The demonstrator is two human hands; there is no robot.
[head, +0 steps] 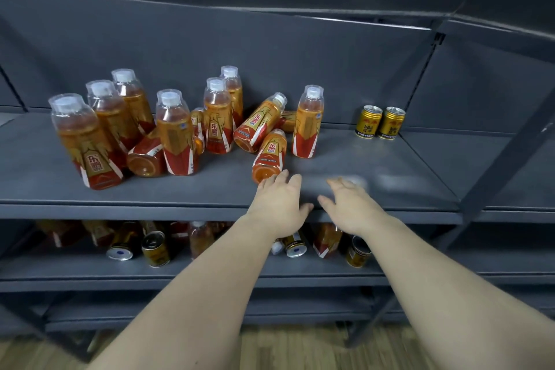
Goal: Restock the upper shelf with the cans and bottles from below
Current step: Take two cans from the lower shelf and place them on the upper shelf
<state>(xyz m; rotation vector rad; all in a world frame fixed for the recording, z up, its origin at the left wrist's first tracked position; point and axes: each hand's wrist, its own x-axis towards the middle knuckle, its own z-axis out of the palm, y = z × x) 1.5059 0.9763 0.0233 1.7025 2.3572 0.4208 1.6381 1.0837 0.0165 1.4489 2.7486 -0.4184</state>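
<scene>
Both hands spread, empty: toppled orange-filled plastic bottle lies just beyond the left hand, base nearest, long axis pointing away; right hand farther.

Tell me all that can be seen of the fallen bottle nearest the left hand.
The bottle is clear plastic, filled with orange drink, with a red and gold label. It lies on its side on the grey upper shelf, round base toward the camera, neck toward the back. The open left hand is at its base; real contact is uncertain.
</scene>
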